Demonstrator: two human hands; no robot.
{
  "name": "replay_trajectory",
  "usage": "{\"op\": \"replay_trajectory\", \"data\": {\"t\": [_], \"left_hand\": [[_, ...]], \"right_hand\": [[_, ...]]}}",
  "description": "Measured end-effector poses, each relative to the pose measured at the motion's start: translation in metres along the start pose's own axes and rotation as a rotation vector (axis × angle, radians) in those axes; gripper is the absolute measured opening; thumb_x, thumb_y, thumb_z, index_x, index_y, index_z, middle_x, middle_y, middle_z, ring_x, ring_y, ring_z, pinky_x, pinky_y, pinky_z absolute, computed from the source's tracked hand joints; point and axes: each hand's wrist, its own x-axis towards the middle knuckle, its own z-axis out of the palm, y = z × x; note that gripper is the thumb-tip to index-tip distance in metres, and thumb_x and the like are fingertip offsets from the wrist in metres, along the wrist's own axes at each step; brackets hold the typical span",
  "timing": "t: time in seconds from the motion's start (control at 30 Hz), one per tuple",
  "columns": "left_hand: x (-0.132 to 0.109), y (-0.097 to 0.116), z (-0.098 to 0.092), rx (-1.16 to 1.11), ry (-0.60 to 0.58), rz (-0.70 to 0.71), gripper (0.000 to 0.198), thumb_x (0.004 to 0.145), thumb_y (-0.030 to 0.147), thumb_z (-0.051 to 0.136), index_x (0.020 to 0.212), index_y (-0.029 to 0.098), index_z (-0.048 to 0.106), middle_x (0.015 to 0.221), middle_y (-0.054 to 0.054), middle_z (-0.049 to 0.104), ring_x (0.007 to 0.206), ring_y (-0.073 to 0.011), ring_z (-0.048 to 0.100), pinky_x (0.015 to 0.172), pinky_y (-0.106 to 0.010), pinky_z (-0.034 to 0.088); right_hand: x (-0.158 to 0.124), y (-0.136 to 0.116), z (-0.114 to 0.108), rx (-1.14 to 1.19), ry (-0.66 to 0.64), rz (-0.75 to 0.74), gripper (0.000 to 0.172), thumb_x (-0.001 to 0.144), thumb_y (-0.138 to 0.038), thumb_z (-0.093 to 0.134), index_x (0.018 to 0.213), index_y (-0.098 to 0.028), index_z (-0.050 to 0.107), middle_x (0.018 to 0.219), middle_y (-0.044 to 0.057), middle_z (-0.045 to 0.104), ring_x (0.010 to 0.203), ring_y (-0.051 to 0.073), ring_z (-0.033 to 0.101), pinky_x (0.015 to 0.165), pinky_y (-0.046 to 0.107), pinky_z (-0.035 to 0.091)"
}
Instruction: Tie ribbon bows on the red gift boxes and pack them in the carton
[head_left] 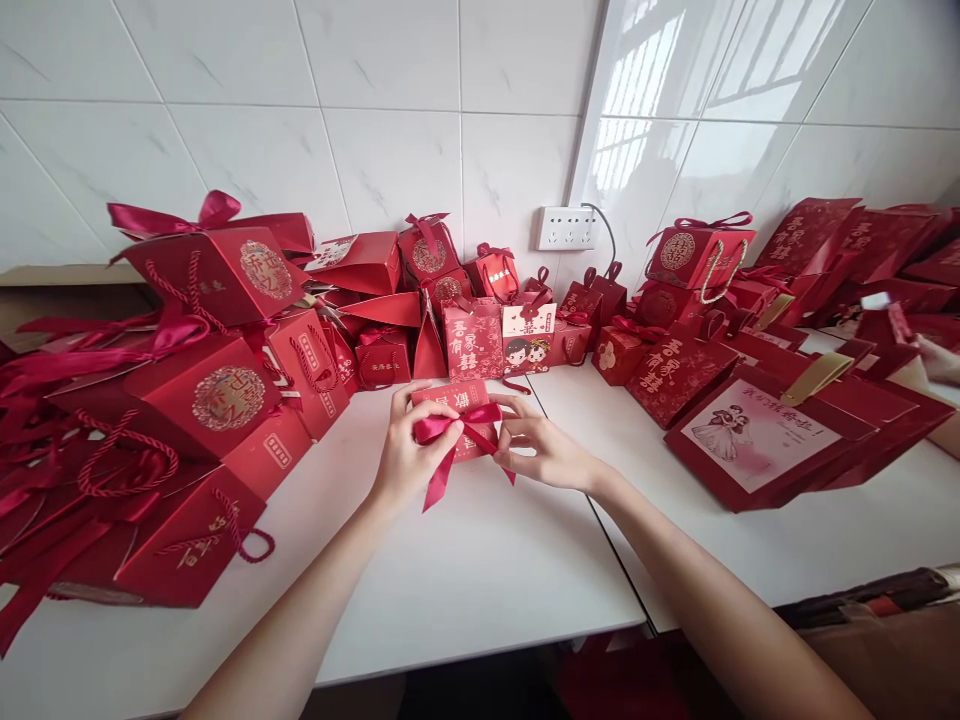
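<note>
A small red gift box (461,400) with pale lettering stands on the white table (465,570), near its middle. A dark red satin ribbon (450,440) is tied in a bow across the box's front, its tails hanging down. My left hand (405,455) pinches the bow's left loop. My right hand (544,450) pinches the ribbon at the bow's right side. Both hands rest against the box.
Several red gift boxes with cord handles and ribbons are piled at the left (202,400) and along the tiled wall (472,340). Flat red bags (757,440) lie at the right. A white socket strip (566,228) hangs on the wall. Another person's hand (937,360) shows at the right edge.
</note>
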Motion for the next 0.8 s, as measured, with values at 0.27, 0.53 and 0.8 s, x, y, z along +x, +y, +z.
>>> {"op": "replay_trajectory", "data": {"t": [0.27, 0.53, 0.8], "left_hand": [[0.000, -0.002, 0.000, 0.008, 0.002, 0.010, 0.007, 0.075, 0.030, 0.065, 0.075, 0.023, 0.065, 0.107, -0.006, 0.049, 0.117, -0.0239, 0.050, 0.103, -0.040, 0.040], [0.001, -0.002, 0.000, -0.007, -0.004, 0.011, 0.008, 0.074, 0.031, 0.065, 0.075, 0.023, 0.065, 0.106, -0.006, 0.049, 0.118, -0.0252, 0.048, 0.103, -0.042, 0.039], [0.001, -0.002, 0.000, -0.002, -0.003, 0.020, 0.008, 0.075, 0.031, 0.065, 0.075, 0.023, 0.065, 0.108, -0.006, 0.050, 0.117, -0.0257, 0.049, 0.103, -0.043, 0.040]], "right_hand": [[0.000, 0.001, -0.007, 0.054, -0.056, 0.038, 0.019, 0.075, -0.008, 0.056, 0.058, -0.017, 0.052, 0.140, 0.007, 0.036, 0.137, 0.024, 0.028, 0.092, 0.038, 0.050], [-0.001, 0.006, -0.012, 0.063, -0.118, 0.033, 0.021, 0.073, -0.007, 0.054, 0.058, -0.019, 0.047, 0.143, 0.005, 0.037, 0.140, 0.023, 0.022, 0.091, 0.038, 0.049], [-0.001, 0.003, -0.016, 0.010, -0.124, 0.058, 0.021, 0.070, -0.012, 0.059, 0.054, -0.018, 0.046, 0.147, 0.003, 0.033, 0.130, 0.028, 0.039, 0.090, 0.044, 0.048]]}}
